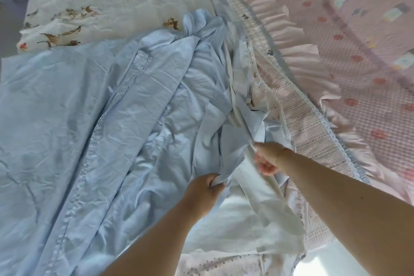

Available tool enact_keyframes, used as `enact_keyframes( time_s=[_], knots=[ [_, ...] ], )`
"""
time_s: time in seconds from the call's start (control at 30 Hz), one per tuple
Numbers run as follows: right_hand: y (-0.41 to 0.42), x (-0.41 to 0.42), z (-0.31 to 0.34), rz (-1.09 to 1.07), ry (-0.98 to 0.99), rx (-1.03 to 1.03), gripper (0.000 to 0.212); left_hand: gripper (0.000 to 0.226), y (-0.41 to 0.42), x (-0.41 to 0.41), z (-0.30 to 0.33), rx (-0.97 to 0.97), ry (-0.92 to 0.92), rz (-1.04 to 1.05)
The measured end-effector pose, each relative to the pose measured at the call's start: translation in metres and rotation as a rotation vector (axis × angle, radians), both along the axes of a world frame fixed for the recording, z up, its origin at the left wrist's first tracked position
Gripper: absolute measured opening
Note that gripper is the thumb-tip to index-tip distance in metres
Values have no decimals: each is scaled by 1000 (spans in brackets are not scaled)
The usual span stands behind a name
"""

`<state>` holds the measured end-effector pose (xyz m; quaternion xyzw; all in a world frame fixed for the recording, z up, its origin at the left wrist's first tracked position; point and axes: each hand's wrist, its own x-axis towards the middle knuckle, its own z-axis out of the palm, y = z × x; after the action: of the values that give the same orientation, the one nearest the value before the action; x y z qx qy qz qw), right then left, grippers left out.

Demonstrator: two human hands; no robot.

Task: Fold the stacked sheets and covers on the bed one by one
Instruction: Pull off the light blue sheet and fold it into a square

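A large light blue sheet (94,119) lies crumpled over the bed, filling the left and middle of the view, with a stitched hem running down its left half. My left hand (206,188) grips a bunched fold of this sheet near the lower middle. My right hand (268,159), slightly blurred, holds a narrow edge of the same blue fabric just to the right and a little higher. Between and below the hands a paler part of the sheet (257,213) hangs stretched toward me.
A white cover with orange and brown flowers (89,6) lies at the back left. A checked cover with a pink ruffle (298,67) runs diagonally on the right, beside a pink patterned quilt (369,51). A small-print white fabric (224,262) shows at the bottom.
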<state>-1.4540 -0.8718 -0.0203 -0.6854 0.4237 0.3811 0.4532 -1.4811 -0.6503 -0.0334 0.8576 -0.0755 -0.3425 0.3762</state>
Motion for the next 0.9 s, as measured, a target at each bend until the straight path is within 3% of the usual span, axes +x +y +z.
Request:
enact_keyframes(
  time_s=[0.1, 0.2, 0.37, 0.53, 0.6, 0.73, 0.9],
  knots=[
    [18, 14, -10, -432, -113, 221, 52, 28, -3, -17, 4, -22, 42, -28],
    [28, 8, -19, -638, -185, 268, 66, 23, -3, -37, 8, -53, 106, -61],
    [8, -49, -11, -624, -349, 147, 41, 28, -3, -68, 11, -62, 101, -194],
    [-28, -112, -25, -487, -518, -222, 70, 33, -13, -92, 13, 21, 36, -345],
    [-31, -133, -20, -454, -507, -306, 67, 35, -15, -100, 11, 44, 34, -382],
    [-31, -172, 3, -517, -457, -439, 42, 36, -25, -122, 6, 22, 65, -456],
    [-41, -201, 1, -523, -340, -600, 47, 36, -36, -136, 5, -104, 203, -487]
  ],
)
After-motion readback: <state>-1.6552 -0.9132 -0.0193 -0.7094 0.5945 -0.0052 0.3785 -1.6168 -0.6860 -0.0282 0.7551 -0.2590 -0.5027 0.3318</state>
